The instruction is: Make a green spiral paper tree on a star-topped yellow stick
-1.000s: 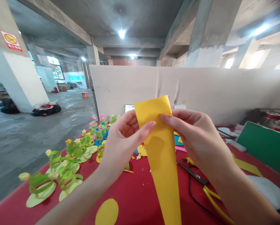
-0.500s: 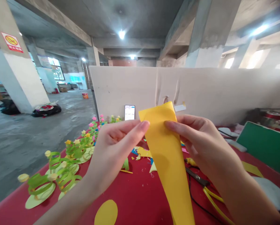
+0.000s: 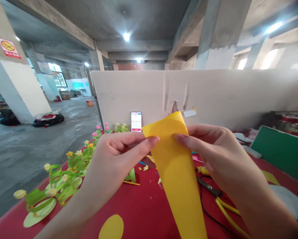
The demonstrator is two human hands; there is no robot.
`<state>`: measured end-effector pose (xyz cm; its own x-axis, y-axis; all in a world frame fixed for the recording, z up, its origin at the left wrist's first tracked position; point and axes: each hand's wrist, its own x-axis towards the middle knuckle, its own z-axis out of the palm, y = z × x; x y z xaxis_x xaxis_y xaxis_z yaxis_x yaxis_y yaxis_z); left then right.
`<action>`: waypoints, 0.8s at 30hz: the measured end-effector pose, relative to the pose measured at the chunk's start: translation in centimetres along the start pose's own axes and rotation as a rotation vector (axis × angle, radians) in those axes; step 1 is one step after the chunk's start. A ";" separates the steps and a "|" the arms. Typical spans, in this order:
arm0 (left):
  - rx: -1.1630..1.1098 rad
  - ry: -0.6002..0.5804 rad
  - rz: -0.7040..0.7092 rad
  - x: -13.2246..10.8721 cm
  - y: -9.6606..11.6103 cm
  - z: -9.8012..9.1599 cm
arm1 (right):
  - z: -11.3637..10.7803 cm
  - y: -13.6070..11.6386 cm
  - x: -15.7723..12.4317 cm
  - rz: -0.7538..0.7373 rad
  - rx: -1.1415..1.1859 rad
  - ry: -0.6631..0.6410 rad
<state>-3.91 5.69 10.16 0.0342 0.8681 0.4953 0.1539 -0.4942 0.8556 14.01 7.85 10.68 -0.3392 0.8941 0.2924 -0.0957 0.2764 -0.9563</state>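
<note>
A long yellow paper strip (image 3: 176,169) hangs between my hands above the red table (image 3: 144,209), its top edge slightly curved. My left hand (image 3: 124,152) pinches its upper left edge, thumb in front. On the upper right edge, my right hand (image 3: 208,146) pinches the same paper, thumb on the front face. The fingertips behind the paper are hidden. A yellow paper oval (image 3: 112,227) lies on the table below my left hand. Yellow-handled scissors (image 3: 213,192) lie to the right, beneath my right forearm.
Green paper spiral crafts (image 3: 41,199) with stars line the table's left edge. A phone (image 3: 136,121) showing a timer stands at the back before a white panel (image 3: 134,89). Paper scraps lie mid-table. A green board (image 3: 280,156) is at the right, with a black cable near the scissors.
The top of the paper strip has widened and bowed, its left corner now lower and further left. Both hands still pinch it. The camera view has shifted slightly.
</note>
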 end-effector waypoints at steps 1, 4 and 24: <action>-0.012 0.010 -0.015 -0.1 -0.2 0.0 | 0.0 0.0 0.0 0.002 -0.004 -0.004; -0.048 0.009 -0.067 -0.1 -0.7 0.0 | -0.1 -0.2 -0.2 0.002 -0.004 -0.015; -0.237 -0.093 0.009 0.1 -0.9 0.3 | -0.4 -0.1 -0.2 -0.016 -0.074 -0.015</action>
<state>-3.75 6.22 9.44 0.1272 0.8586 0.4966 -0.0823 -0.4898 0.8679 14.47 7.79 10.71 -0.3526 0.8841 0.3065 -0.0320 0.3160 -0.9482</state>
